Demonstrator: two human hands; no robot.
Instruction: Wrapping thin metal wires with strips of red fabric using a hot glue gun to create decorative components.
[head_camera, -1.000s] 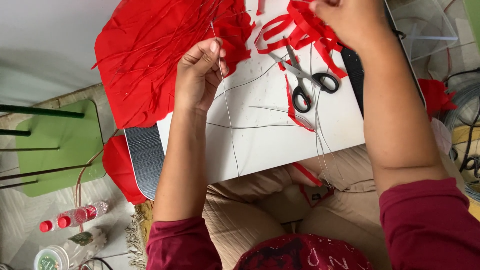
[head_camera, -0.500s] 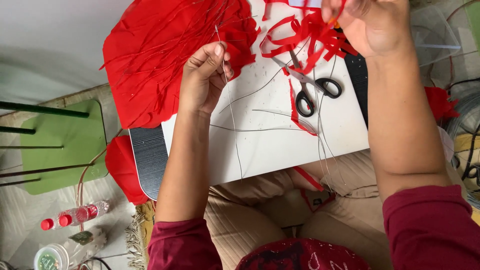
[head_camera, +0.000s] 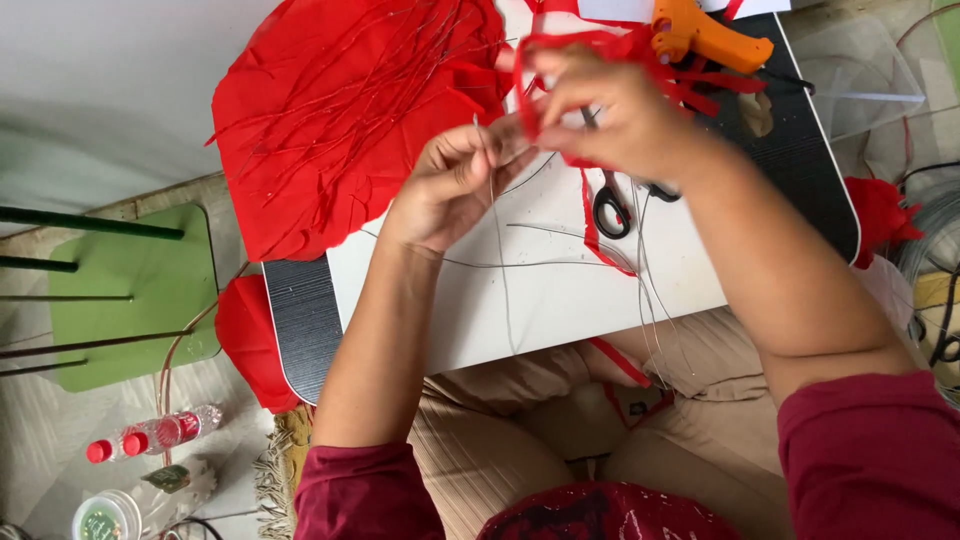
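My left hand (head_camera: 450, 185) pinches a thin grey wire (head_camera: 503, 290) that hangs down over the white sheet (head_camera: 480, 310). My right hand (head_camera: 620, 115) has come beside it, fingers closed on a red paper strip (head_camera: 560, 45) that loops above the hand. The two hands touch over the white sheet. Black-handled scissors (head_camera: 612, 210) lie just under my right hand, partly hidden by it. Several more loose wires (head_camera: 560, 232) lie on the sheet.
A pile of red paper pieces with wires (head_camera: 350, 110) covers the board's left part. An orange glue gun (head_camera: 705, 35) lies at the top right. A green stool (head_camera: 130, 290), small bottles (head_camera: 155, 435) and a jar (head_camera: 105, 517) are on the floor to the left.
My right hand came down and left from the top edge with the red strip and now meets my left hand. The view shifted down, showing the glue gun.
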